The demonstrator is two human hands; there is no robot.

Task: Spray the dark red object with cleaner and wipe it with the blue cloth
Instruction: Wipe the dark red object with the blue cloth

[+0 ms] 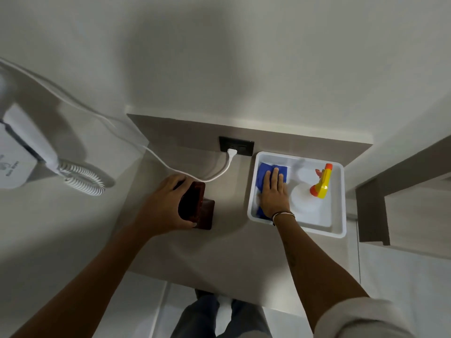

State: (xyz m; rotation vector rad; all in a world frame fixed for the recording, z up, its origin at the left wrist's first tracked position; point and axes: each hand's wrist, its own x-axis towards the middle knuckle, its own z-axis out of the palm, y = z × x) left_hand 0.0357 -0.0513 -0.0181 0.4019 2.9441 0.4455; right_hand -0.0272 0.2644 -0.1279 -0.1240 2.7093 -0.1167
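A dark red, glossy box-like object (195, 203) stands on the grey counter, left of centre. My left hand (166, 206) wraps around its left side, thumb at the near edge, tilting part of it up. The blue cloth (264, 173) lies in the left half of a white tray (253, 191). My right hand (274, 193) rests flat on the cloth with the fingers spread and pointing away from me. A white spray bottle (305, 198) with a yellow and orange trigger head (323, 182) lies in the right half of the tray, untouched.
A black wall socket (236, 146) with a white plug and cable (170, 167) sits behind the object. A white wall-mounted hair dryer with a coiled cord (83, 179) hangs at the left. A grey cabinet edge (373, 211) stands to the right of the tray.
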